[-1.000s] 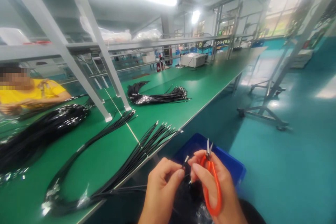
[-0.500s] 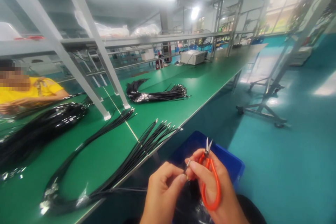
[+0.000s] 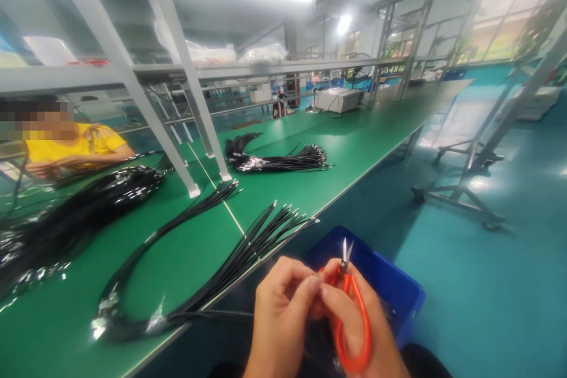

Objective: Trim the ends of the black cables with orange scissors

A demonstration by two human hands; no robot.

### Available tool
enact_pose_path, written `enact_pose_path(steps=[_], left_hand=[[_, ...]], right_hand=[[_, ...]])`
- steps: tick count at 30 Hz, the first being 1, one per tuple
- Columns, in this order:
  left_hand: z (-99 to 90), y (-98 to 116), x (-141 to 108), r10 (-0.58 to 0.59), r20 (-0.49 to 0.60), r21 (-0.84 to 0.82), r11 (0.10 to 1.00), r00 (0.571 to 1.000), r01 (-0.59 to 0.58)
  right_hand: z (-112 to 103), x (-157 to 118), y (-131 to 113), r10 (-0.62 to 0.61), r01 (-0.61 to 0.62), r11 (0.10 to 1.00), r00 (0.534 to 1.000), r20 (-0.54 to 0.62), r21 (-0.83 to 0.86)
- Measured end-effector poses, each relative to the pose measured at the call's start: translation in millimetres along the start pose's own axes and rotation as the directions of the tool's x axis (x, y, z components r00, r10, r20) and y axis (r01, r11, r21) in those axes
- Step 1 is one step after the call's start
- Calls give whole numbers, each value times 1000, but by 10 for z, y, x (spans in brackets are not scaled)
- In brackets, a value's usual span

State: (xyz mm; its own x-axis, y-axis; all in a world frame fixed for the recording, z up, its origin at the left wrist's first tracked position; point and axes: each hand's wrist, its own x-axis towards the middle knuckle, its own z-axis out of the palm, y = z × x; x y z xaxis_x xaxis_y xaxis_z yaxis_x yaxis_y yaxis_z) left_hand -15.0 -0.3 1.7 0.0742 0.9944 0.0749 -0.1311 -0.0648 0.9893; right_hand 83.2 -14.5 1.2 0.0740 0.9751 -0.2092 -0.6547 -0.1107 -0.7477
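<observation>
Red-handled scissors point(image 3: 364, 331) rest in my right hand point(image 3: 354, 307), blades pointing up and a little apart. My left hand point(image 3: 283, 307) is pinched, its thumb and fingertips meeting those of my right hand; what lies between them is too small and hidden to name. A thin black cable point(image 3: 225, 313) runs from the table edge toward my left hand. To the left, a looped bundle of black cables point(image 3: 128, 266) with pale tips lies on the green table point(image 3: 177, 271).
A blue bin point(image 3: 390, 283) stands below, behind my hands. Another cable bundle point(image 3: 283, 162) and a white box point(image 3: 339, 99) lie farther along the table. Shelf posts point(image 3: 172, 153) rise at left. A person in yellow point(image 3: 88, 140) sits behind a large black cable pile point(image 3: 97, 201).
My fingertips have come closer together, and the small piece seen between them before is now hidden. The view has shifted, so the table and bin sit farther right.
</observation>
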Motion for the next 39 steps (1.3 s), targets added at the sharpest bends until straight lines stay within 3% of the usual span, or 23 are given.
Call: enact_pose_path(steps=[4,9,15,17,19,22,24,28,30,34,36,39], left_hand=[[-60,36,41,-52,110,-100,993,993,63],[1,-19,16,-139,38,-250,958,990,144],[11,-94,43,-125,60,-302,943,990,137],[-37,-89,40,-83,-31,-164,984,996,77],[-78,-61,21,96,-166,122,990,981,-76],[-108,-7,-8,376,-145,515,819,915,-255],[-122,3,-12,418,-99,605,746,903,-279],[-177,-49,-6,445,-118,666,698,888,-262],[-199,-79,-18,397,-118,639,731,910,-237],[-186,-106,-59,96,6,342,935,995,-92],[-176,-108,-65,22,63,261,965,998,-37],[-189,-108,-46,12,55,262,965,998,-26]], right_hand=[[-79,40,20,54,-59,995,997,63,80],[-107,51,39,82,-90,989,994,74,115],[-107,115,40,78,-90,975,995,67,202],[-110,134,34,82,-91,971,995,52,221],[-103,138,16,94,-97,968,995,26,231],[-80,127,-10,123,-120,963,992,1,242],[-64,120,-14,137,-134,961,991,8,242],[-37,121,-6,177,-172,953,984,1,251],[-20,125,-10,177,-167,953,984,-14,252],[17,123,-10,119,-121,966,993,24,228],[20,121,0,109,-118,971,993,52,210],[3,126,3,50,-59,991,996,74,118]])
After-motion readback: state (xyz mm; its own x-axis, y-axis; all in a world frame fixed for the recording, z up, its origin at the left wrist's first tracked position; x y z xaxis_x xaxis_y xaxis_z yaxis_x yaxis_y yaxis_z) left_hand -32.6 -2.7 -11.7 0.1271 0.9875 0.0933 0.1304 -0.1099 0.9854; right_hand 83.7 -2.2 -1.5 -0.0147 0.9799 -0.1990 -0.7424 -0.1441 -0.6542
